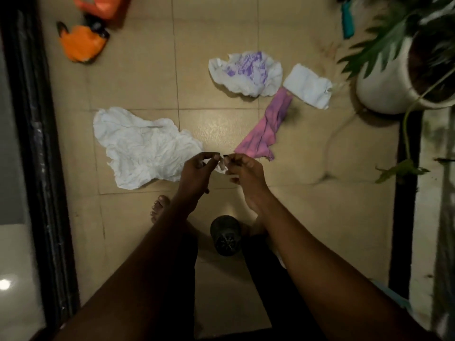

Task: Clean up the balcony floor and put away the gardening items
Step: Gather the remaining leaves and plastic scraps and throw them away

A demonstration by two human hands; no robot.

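Left hand (pixel 197 173) and right hand (pixel 242 172) together pinch a small white scrap (pixel 222 166) above the large white paper's (pixel 145 146) right edge; bare tile floor (pixel 307 217) lies right of it.

beige tiled floor (pixel 138 77), seen from above. lying on it: a large crumpled white sheet (pixel 145 146); a white-and-purple crumpled sheet (pixel 246 72); a small white cloth (pixel 307 86); a pink cloth (pixel 268 129); two orange bags (pixel 82 45); a teal object (pixel 347 19); a white plant pot (pixel 384 82); a black pot (pixel 225 238) on its side; bare feet (pixel 160 207).
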